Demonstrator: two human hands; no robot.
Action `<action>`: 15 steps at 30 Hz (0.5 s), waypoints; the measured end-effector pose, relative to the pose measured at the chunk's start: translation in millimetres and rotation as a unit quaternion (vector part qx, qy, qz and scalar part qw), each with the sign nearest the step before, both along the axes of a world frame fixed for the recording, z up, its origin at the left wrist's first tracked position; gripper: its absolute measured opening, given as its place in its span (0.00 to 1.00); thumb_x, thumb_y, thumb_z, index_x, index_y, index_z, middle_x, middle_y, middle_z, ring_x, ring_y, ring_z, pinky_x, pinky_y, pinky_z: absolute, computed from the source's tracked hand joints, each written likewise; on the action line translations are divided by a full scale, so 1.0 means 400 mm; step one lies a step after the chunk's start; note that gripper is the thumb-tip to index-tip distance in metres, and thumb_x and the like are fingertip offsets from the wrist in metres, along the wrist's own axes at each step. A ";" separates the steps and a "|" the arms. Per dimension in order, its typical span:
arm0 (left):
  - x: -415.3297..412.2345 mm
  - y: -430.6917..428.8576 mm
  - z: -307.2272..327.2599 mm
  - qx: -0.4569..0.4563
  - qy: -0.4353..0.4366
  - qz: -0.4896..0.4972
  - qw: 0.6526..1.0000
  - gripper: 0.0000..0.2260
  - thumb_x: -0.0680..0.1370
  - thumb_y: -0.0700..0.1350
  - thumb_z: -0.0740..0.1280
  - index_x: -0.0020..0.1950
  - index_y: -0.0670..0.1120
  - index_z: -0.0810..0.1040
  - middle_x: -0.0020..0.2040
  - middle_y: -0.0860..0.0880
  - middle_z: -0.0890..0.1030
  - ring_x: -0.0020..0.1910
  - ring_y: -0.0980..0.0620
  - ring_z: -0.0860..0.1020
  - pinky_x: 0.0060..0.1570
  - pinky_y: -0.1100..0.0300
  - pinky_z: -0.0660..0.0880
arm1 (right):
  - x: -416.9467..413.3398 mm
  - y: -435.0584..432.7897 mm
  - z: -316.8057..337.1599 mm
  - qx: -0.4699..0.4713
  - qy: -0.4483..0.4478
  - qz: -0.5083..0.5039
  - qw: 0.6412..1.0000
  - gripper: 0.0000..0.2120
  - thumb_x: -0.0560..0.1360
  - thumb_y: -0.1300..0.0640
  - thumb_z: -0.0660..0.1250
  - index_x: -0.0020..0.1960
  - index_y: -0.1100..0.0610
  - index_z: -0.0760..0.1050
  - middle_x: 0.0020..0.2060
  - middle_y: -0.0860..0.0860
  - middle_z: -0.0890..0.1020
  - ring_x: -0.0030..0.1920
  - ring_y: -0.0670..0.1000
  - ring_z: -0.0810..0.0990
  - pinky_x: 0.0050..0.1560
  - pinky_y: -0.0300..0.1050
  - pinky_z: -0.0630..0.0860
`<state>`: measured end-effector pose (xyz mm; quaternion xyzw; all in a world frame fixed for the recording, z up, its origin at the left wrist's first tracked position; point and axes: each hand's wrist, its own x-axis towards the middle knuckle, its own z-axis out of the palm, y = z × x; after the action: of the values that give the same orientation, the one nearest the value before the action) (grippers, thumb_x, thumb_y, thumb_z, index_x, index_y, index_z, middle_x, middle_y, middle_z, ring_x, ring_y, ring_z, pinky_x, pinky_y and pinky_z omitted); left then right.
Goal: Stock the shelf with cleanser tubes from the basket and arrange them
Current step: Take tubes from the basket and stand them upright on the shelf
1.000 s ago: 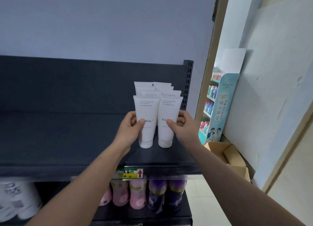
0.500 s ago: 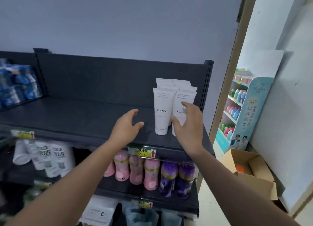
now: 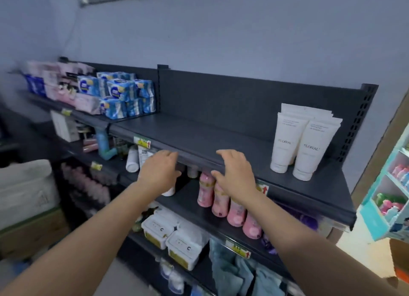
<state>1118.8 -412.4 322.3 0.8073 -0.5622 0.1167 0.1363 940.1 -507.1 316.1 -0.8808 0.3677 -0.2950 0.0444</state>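
The left hand (image 3: 160, 173) and right hand (image 3: 234, 173) hover empty, fingers loosely spread, at centre frame. The cleanser tubes (image 3: 287, 140) stand cap-down on the shelf (image 3: 210, 136) at right; a careless nudge could topple them

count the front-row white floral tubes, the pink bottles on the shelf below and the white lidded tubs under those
front-row white tubes: 2 (more stand behind, number unclear)
pink bottles: 4 in view
white lidded tubs: 2
total: 8
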 end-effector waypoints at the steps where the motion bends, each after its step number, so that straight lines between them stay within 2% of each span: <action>1: 0.022 0.024 -0.004 0.010 -0.015 0.014 1.000 0.22 0.78 0.50 0.64 0.69 0.44 0.67 0.66 0.46 0.72 0.66 0.45 0.70 0.59 0.53 0.69 | 0.026 0.009 -0.003 0.003 0.021 0.011 1.000 0.25 0.75 0.51 0.67 0.71 0.52 0.65 0.68 0.50 0.70 0.69 0.53 0.64 0.66 0.49 0.63; 4: 0.090 0.096 -0.017 0.040 -0.051 0.065 0.996 0.18 0.78 0.51 0.64 0.64 0.44 0.70 0.60 0.47 0.75 0.61 0.46 0.72 0.54 0.55 0.69 | 0.112 0.037 -0.016 0.012 0.066 0.047 0.997 0.26 0.76 0.50 0.67 0.71 0.52 0.65 0.68 0.50 0.70 0.69 0.53 0.64 0.66 0.49 0.63; 7: 0.160 0.163 -0.031 0.055 -0.057 0.107 0.991 0.14 0.78 0.51 0.65 0.59 0.45 0.70 0.59 0.47 0.75 0.60 0.47 0.72 0.54 0.55 0.69 | 0.202 0.069 -0.031 0.014 0.103 0.082 0.991 0.24 0.75 0.49 0.67 0.69 0.53 0.67 0.67 0.50 0.71 0.68 0.54 0.65 0.66 0.49 0.65; 15: 0.379 0.335 -0.092 0.089 -0.048 0.193 0.976 0.15 0.77 0.49 0.65 0.62 0.46 0.71 0.60 0.47 0.76 0.62 0.47 0.73 0.55 0.54 0.70 | 0.472 0.171 -0.077 0.022 0.168 0.161 0.972 0.24 0.76 0.50 0.67 0.69 0.53 0.67 0.65 0.52 0.72 0.66 0.55 0.67 0.63 0.51 0.67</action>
<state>1270.2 -278.4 285.4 0.9028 -0.4101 0.1287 0.0120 1128.8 -438.7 285.4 -0.9641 0.2300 -0.1238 0.0484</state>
